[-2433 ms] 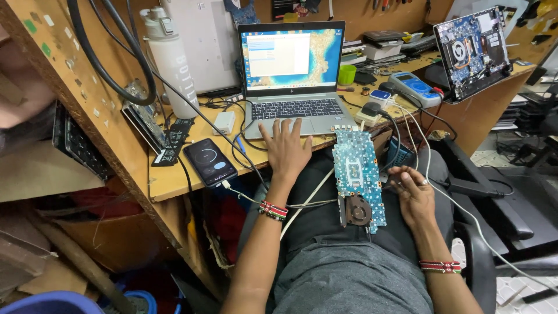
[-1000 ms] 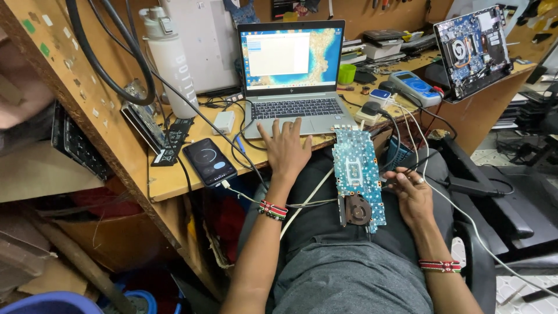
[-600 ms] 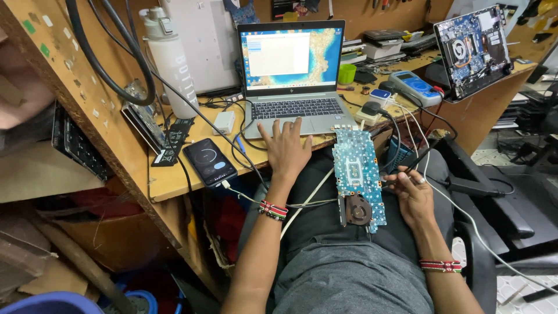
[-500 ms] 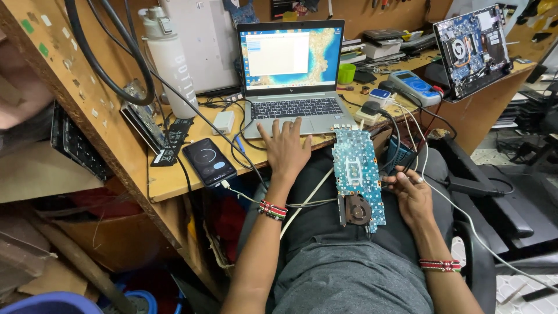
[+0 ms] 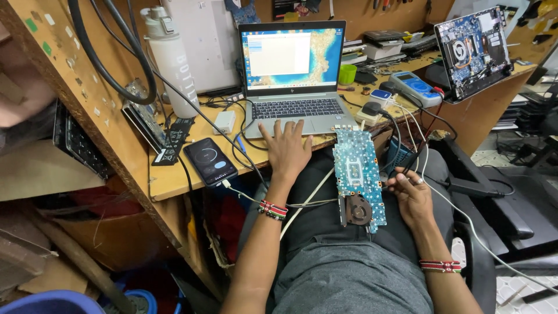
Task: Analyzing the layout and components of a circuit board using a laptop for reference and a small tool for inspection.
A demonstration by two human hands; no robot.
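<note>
My left hand [image 5: 286, 150] lies flat with fingers spread on the palm rest of an open silver laptop [image 5: 293, 75], fingertips at the touchpad. A blue circuit board with a round fan [image 5: 357, 177] rests on my lap, leaning against the desk edge. My right hand [image 5: 411, 193] sits beside the board's right edge, fingers curled around thin cables [image 5: 407, 160] that run up to the desk.
A black phone [image 5: 210, 161] with a lit screen lies on the wooden desk [image 5: 174, 180], cabled. A white bottle [image 5: 171, 58], a blue meter [image 5: 415, 88], a green cup [image 5: 347, 74] and an opened laptop chassis [image 5: 474, 51] stand further back. A black chair arm [image 5: 494, 203] is at right.
Nearly nothing has moved. My right hand's fingers have shifted slightly on the cables beside the board; my left hand stays on the laptop.
</note>
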